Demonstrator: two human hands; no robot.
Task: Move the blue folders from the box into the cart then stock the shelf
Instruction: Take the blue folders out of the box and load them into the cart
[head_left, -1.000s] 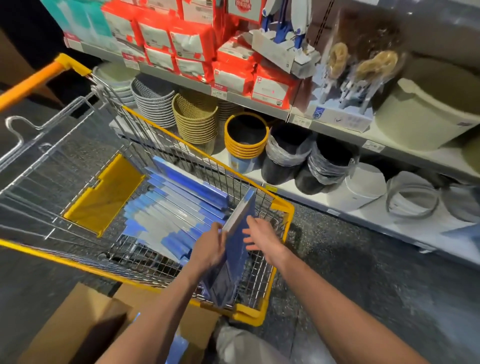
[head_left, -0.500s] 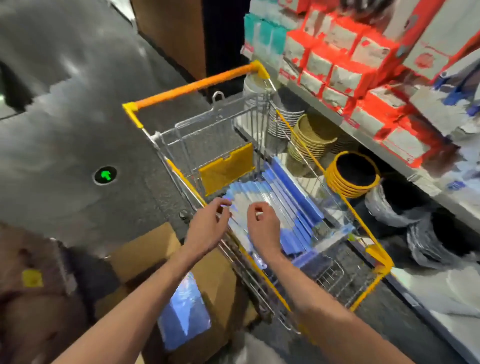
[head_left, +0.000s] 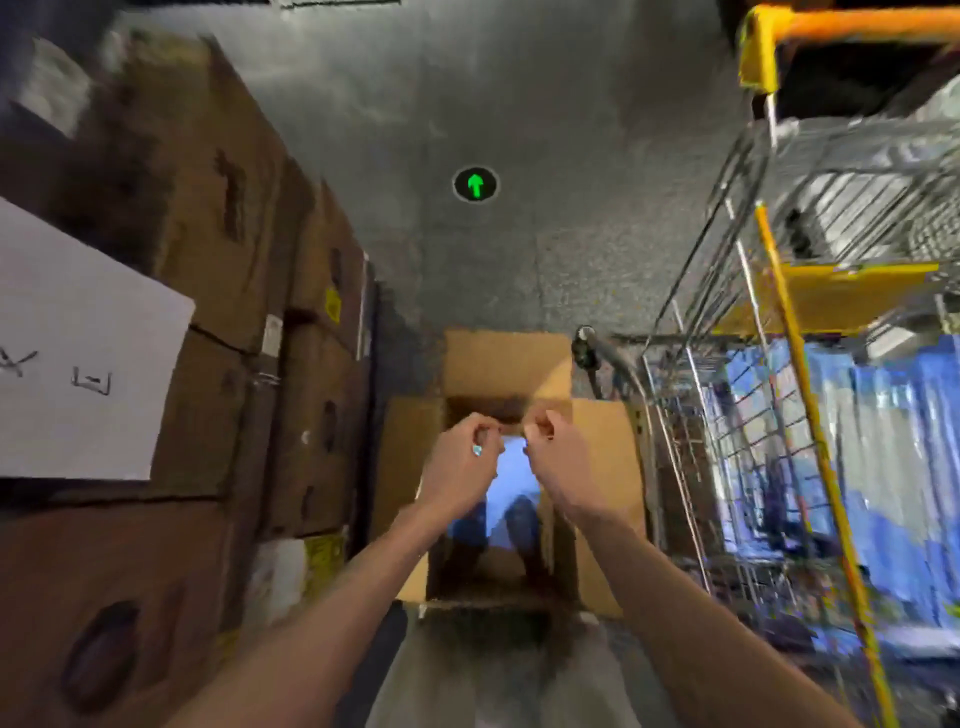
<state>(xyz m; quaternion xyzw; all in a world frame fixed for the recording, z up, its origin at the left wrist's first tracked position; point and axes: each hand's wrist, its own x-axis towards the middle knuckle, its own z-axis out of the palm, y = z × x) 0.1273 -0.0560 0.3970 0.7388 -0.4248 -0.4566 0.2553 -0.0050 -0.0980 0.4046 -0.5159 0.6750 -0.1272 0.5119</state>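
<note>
Dark speckled shop floor carries stacked brown cardboard cartons, a yellow-rimmed wire cart part-filled with blue folders, and an open cardboard box with more glossy blue plastic folders inside. The left hand and right hand hover above the box, fingers curled, visibly empty. A hasty grab could let the slick folders slide out and spill.

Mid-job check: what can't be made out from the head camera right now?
- Head view: how many blue folders remain in the box; the left hand, right hand and box walls cover them.
- Head view: whether either hand pinches anything; curled fingers are motion-blurred.
- Head view: the cart's load count; blurred and cut by the right edge.
- Head view: writing on the white sheet; cut by the left edge.
</note>
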